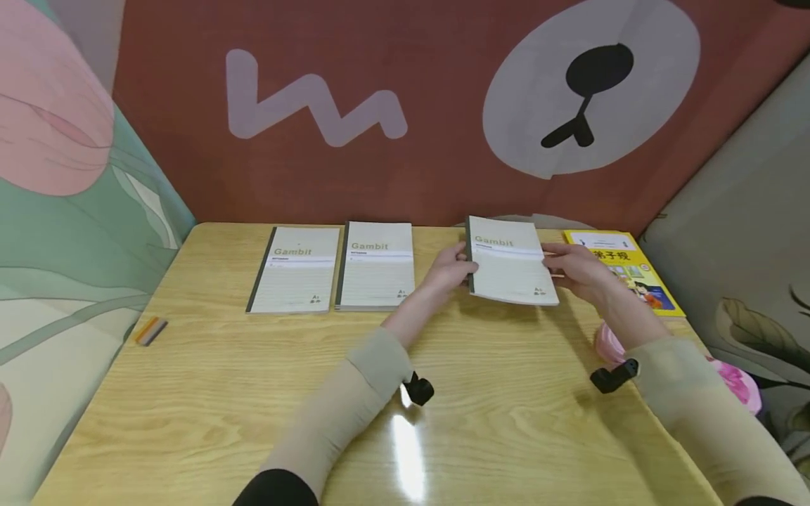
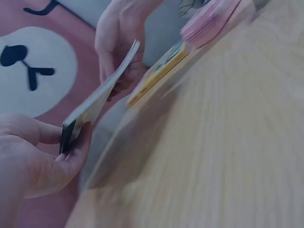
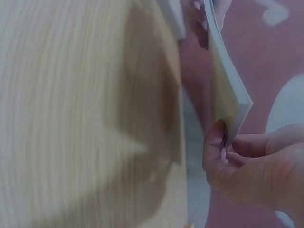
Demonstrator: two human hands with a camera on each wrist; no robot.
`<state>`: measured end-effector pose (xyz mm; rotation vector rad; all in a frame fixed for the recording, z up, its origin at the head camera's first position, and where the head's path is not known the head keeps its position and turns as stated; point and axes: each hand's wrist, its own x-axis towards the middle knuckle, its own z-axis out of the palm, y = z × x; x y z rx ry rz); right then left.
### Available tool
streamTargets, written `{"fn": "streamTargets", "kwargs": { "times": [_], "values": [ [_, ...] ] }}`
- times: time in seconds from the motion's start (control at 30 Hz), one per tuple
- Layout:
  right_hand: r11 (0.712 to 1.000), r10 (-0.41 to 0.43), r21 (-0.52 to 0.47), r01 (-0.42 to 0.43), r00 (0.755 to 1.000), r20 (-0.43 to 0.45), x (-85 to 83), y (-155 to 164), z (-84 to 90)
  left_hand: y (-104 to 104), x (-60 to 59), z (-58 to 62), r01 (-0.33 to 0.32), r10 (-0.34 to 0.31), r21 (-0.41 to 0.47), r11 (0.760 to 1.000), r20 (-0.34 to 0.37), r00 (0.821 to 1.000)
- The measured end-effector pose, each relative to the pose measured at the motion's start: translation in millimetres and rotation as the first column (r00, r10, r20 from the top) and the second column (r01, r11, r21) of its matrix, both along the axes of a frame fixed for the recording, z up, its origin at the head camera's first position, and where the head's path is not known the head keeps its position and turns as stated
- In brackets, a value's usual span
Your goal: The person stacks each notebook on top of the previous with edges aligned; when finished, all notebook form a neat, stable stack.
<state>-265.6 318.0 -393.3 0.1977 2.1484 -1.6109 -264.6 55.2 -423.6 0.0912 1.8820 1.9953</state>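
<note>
A pale notebook marked Gambit is held up off the table by both hands. My left hand grips its dark spine edge, with the thumb on the cover side and fingers beneath. On the opposite edge, my right hand pinches the pages' side. Both wrist views show the notebook nearly edge-on, slightly bowed, with a gap and shadow between it and the tabletop. Two similar notebooks lie flat to the left: one in the middle, another farther left.
A yellow book lies at the right back, partly behind the right forearm. Pink items sit near the right edge, partly covered by the sleeve. A small striped block rests at the table's left edge. The wall stands behind the wooden table.
</note>
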Motion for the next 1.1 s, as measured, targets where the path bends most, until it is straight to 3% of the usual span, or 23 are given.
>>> {"fn": "streamTargets", "kwargs": {
  "times": [0.1, 0.33, 0.63, 0.87, 1.1],
  "values": [
    [0.999, -0.008, -0.036, 0.007, 0.999, -0.046, 1.8, -19, 2.8, -22, 0.1, 6.5, -0.007, 0.004, -0.064, 0.998, -0.04, 0.999],
    [0.985, -0.086, -0.163, 0.063, 0.987, -0.137, 4.3, -71, -1.7, -68, 2.9, 13.6, -0.092, 0.067, -0.207, 0.974, -0.121, 0.99],
    [0.923, -0.145, -0.37, 0.102, 0.985, -0.09, 0.7, -143, -13.5, -136, 10.3, 13.2, -0.201, 0.153, -0.312, 0.929, -0.17, 0.973],
    [0.92, -0.15, -0.375, 0.115, 0.987, -0.065, -4.3, -190, -23.7, -180, 16.1, 8.6, -0.268, 0.193, -0.378, 0.886, -0.224, 0.955],
    [0.922, -0.194, -0.347, 0.169, 0.98, -0.039, -6.9, -211, -31.2, -196, 16.6, 3.8, -0.272, 0.219, -0.387, 0.881, -0.175, 0.96]
  ]
}}
